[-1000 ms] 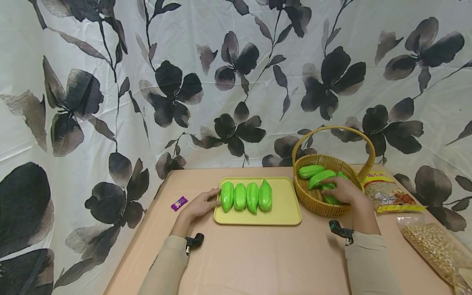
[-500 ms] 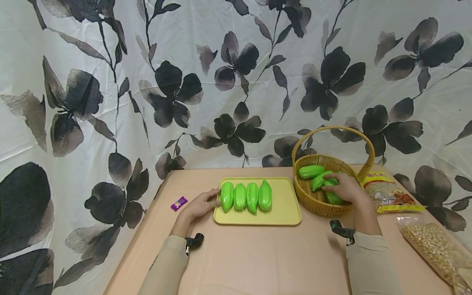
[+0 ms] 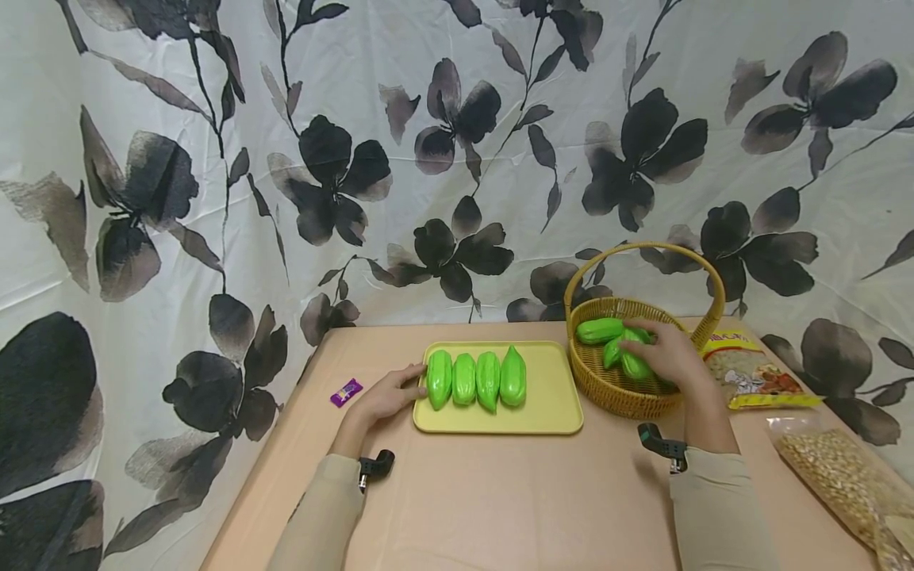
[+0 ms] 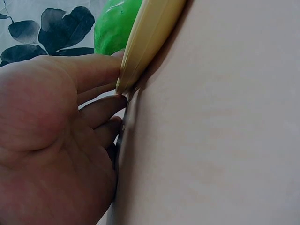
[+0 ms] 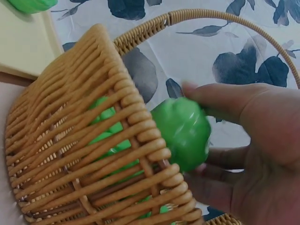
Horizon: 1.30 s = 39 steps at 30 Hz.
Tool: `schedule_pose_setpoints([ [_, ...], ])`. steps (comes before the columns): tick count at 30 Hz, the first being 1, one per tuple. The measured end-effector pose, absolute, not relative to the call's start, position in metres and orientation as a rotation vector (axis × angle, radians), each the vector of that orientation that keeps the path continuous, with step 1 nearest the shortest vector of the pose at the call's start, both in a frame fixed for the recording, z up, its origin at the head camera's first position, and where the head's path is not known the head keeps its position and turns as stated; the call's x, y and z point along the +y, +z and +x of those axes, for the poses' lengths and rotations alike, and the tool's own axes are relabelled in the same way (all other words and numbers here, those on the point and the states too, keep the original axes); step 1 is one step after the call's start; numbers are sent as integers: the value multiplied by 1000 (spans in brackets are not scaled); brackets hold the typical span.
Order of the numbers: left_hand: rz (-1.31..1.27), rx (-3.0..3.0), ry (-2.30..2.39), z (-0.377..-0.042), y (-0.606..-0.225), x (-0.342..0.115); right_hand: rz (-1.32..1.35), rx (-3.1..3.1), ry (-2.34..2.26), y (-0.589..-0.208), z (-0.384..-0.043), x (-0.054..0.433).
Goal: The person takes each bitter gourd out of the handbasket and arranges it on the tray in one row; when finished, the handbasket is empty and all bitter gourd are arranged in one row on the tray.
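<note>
Several glossy green ridged gourds (image 3: 464, 381) lie side by side on a yellow tray (image 3: 557, 388). My left hand (image 3: 389, 394) rests at the tray's left rim, its thumb and fingertips touching the edge (image 4: 152, 37) in the left wrist view. Over the wicker basket (image 3: 607, 396), my right hand (image 3: 667, 353) grips a green gourd (image 5: 183, 133) by its end, thumb on one side and fingers on the other. More gourds (image 3: 600, 331) lie in the basket, partly seen through its weave in the right wrist view.
The basket's tall handle (image 3: 643, 247) arches above the right hand. A yellow-labelled packet (image 3: 757, 369) and a clear bag of pale kernels (image 3: 835, 476) lie on the right. A small purple wrapper (image 3: 346, 392) is left of the tray. Floral cloth (image 3: 457, 159) hangs behind.
My right hand has shifted slightly up and back within the basket, and the gourds under its fingers have been turned and moved. The left hand and tray stay put.
</note>
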<state>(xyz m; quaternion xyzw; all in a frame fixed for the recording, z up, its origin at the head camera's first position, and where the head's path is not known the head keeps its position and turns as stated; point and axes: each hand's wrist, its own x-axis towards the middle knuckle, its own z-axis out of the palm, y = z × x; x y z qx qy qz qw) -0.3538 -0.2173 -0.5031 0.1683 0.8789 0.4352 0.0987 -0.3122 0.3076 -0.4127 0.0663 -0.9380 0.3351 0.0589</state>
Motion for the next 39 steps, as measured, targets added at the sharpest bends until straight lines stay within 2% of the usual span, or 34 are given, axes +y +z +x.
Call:
schedule_pose_setpoints([
  [15,506,2596,1288,-353,-503,-217,309,-2616,1135,-413,-319,291],
  [22,516,2603,1282,-353,-502,-217,319,-2566,1382,-405,-314,281],
  [39,512,2606,1282,-352,-501,-217,558,-2462,1577,-388,-308,242],
])
